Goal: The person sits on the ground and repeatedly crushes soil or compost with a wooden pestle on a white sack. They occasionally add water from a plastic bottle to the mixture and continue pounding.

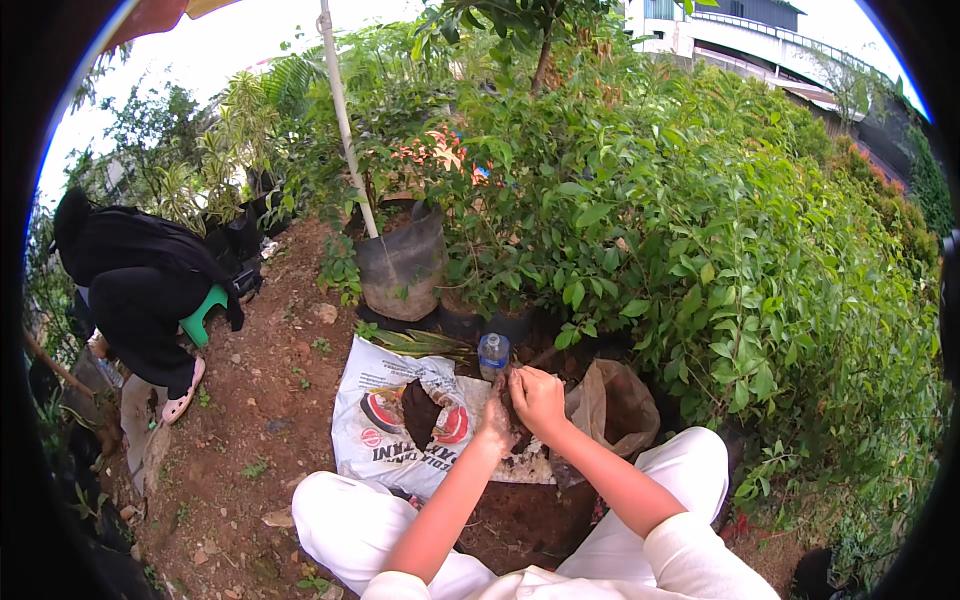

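My left hand (494,420) is held up in front of me, its fingers looking stretched out and smeared with dark soil. Close against it, my right hand (538,402) is curled closed; whatever its fingers grip, if anything, is hidden. Just beyond both hands stands a clear plastic bottle (493,352) with a blue label. To the left lies a white printed sack (375,400) with dark soil (420,412) showing in its middle. A brownish translucent plastic bag (610,405), opened out, sits to the right of my hands.
A large dark plant pot (402,262) with a pale pole (343,120) stands beyond the sack. Dense leafy bushes (720,270) fill the right side. At left, a person in black (150,280) sits on a green stool (204,315) on brown, stony ground (250,400).
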The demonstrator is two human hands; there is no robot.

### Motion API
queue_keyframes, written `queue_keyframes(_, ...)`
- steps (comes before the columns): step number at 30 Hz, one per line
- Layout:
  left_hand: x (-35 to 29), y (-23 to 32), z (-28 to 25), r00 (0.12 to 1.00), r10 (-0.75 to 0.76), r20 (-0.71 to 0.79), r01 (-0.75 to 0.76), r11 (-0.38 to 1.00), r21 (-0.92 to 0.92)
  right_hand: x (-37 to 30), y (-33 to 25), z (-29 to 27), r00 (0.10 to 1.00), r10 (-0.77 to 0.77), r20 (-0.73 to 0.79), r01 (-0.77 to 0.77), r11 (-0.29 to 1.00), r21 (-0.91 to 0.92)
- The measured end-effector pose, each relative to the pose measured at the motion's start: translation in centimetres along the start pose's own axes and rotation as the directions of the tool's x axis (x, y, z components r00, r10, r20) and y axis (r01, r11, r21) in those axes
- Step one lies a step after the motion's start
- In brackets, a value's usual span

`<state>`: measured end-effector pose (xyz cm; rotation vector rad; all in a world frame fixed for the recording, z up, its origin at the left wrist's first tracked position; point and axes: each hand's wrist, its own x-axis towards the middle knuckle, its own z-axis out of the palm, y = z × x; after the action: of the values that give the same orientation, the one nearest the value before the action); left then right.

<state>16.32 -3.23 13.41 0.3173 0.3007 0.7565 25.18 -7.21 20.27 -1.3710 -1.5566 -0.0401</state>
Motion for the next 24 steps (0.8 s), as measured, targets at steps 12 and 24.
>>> queue_keyframes(12, -1.5, 1.4, 4.3, 0.964, -0.006, -0.266, 0.102, 0.932, 0.348, 2.0, -0.9, -1.6, 0.975, -0.088, 0.202, 0.108, 0.990, -0.086)
queue_keyframes(24, -2.3, 0.7, 5.5, 0.970, -0.160, -0.180, 0.207, 0.937, 0.280, 1.6, -0.8, -2.7, 0.940, 0.340, -0.017, -0.337, 0.938, 0.079)
